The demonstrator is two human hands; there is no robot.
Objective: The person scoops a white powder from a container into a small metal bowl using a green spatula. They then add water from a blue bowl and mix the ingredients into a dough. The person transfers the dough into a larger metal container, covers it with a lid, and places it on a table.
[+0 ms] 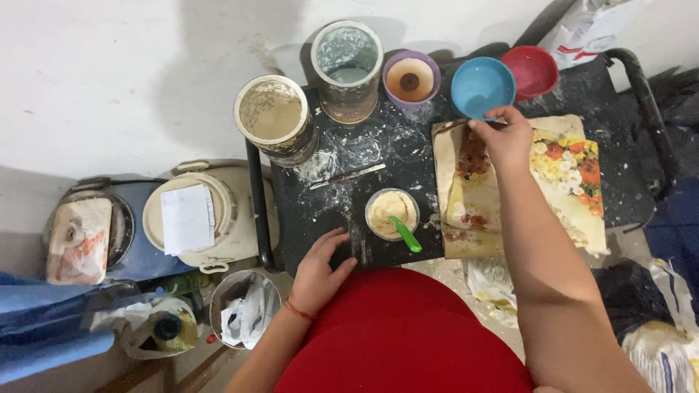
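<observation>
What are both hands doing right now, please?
Left hand: open, resting flat on the black table.
Right hand: closed on the blue bowl.

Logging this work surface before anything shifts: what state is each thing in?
Blue bowl: empty, gripped by right hand.
Red bowl: empty.
Purple cup: open, brown inside.
Clear cup: holds cream paste, green spoon in it.
Two jars: open.
Left hand: resting on table.

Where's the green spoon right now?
In the head view, the green spoon rests in the small bowl of pale paste at the near edge of the black table, between the left hand and the floral sheet.
</observation>
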